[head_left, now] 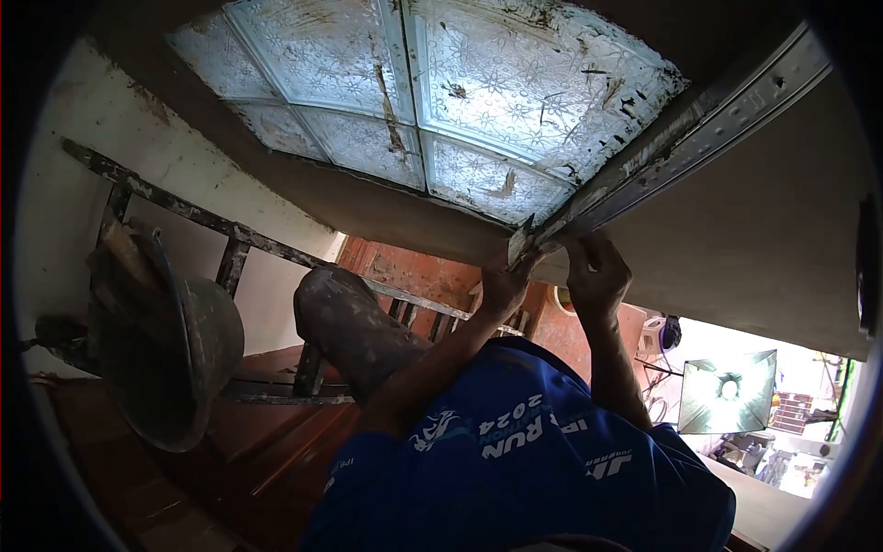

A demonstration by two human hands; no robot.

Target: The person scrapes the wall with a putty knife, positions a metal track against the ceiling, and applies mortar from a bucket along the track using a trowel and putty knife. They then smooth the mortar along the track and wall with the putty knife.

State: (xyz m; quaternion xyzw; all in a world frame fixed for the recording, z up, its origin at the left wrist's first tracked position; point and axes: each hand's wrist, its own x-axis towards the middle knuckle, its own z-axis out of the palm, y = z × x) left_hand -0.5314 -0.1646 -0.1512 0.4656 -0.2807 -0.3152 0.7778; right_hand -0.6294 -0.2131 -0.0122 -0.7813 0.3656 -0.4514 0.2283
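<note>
A long dented metal strip point(699, 138) runs along the edge of a glass-block window point(515, 101), whose patterned panes carry smears of mortar. At the strip's lower end my left hand point(504, 283) is closed, its fingers pinched around a small pale piece with a dark tip point(520, 243) at the window's corner. Just beside it, my right hand point(600, 274) has its fingers curled, with the fingertips gripping the strip's lower edge. Smooth grey-brown plaster point(736, 221) surrounds the window and the strip.
A dark ladder point(184, 202) leans along the left, by my bent knee point(345, 317). A mortar-stained bucket point(207, 340) hangs there with a wooden piece inside. Reddish floor point(405, 271) lies below. At the lower right stands a bright square lamp point(727, 391) among clutter.
</note>
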